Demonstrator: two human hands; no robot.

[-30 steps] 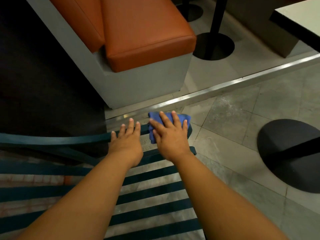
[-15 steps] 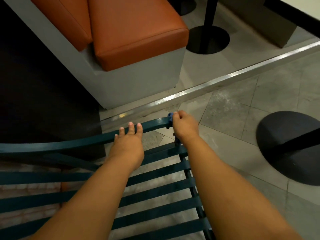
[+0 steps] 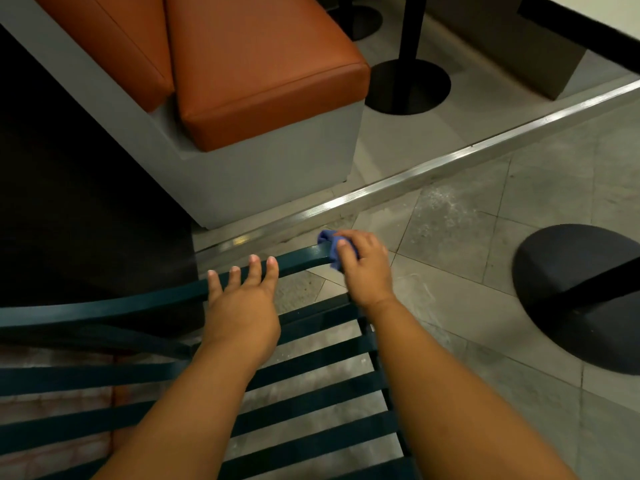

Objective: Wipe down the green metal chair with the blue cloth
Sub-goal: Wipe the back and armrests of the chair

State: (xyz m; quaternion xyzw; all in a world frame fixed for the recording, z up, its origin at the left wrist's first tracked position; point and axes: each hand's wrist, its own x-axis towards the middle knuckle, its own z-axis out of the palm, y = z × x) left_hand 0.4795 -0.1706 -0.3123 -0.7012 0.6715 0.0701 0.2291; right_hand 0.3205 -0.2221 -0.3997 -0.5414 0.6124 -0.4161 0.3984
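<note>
The green metal chair (image 3: 104, 308) fills the lower left, its curved top rail running from the left edge up to the right and its slats crossing below. My left hand (image 3: 242, 306) rests on that rail with straight fingers laid over it. My right hand (image 3: 363, 268) grips the bunched blue cloth (image 3: 330, 245) around the rail's right end, at the chair's corner. Most of the cloth is hidden under my fingers.
An orange padded bench on a grey base (image 3: 270, 161) stands just beyond the chair. A metal floor strip (image 3: 450, 161) runs diagonally. Black round table bases sit at the right (image 3: 581, 296) and at the back (image 3: 408, 86). A table edge (image 3: 588, 26) shows top right.
My right hand went from pressing the spread cloth flat on the rail to gripping it bunched around the rail's right end. The left hand stays on the rail.
</note>
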